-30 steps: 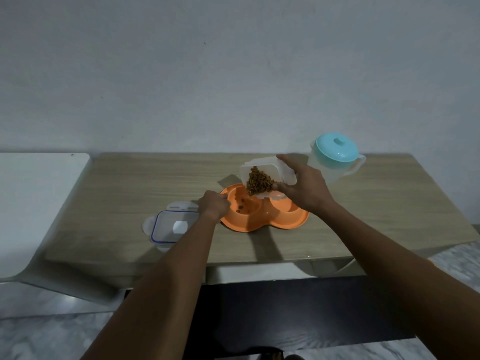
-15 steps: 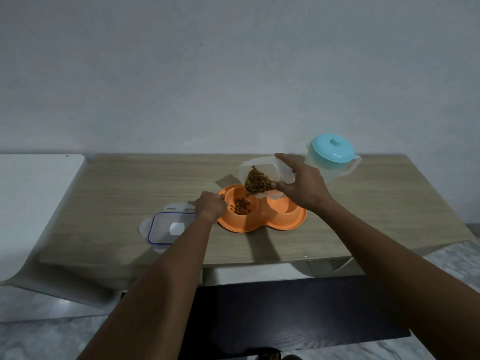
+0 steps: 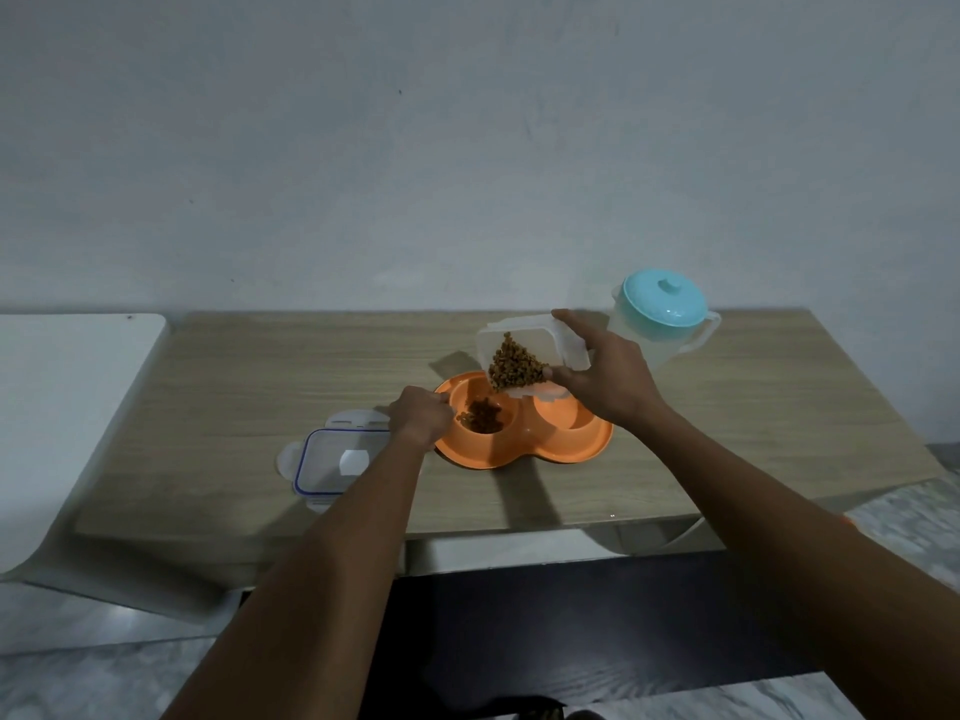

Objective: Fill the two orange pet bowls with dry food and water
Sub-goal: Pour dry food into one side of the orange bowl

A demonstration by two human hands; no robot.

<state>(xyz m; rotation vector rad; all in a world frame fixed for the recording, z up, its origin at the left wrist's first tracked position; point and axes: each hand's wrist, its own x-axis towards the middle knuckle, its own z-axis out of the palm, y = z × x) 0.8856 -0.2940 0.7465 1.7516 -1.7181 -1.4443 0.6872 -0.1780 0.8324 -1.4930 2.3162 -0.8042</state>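
Plain pale wall (image 3: 467,148) at back, w/ a wood-grain table (image 3: 260,387) running across the middle of the head view and a white surface (image 3: 62,407) butting up at its left end. Marbled floor shows below, plus a dark panel under the table edge.

Orange double pet bowl (image 3: 519,449) sits flat on the table, roughly centre. Its left well holds a small heap of brown dry food (image 3: 480,414); right well (image 3: 563,413) looks bare orange, partly hidden behind the container rim.

Right hand (image 3: 608,381) is wrapped round a clear plastic container (image 3: 524,345), thumb on the low side, fingers over the top, gripping it firmly. Container is tilted, mouth down toward the left well, just above the bowl. Kibble inside is bunched into the lower corner (a wedge-shaped pile against the clear wall).

Left hand (image 3: 421,415) is at the bowl's left rim, fingers curled in and touching the edge; looks like it pinches the rim, but the exact grip can't be told from this angle.

Container lid (image 3: 337,462), clear w/ blue seal line, lies flat on the table just left of the bowl, partly under the left forearm.

Clear pitcher w/ teal lid (image 3: 665,304) stands upright at the back right, behind the right hand, apart from the bowl.
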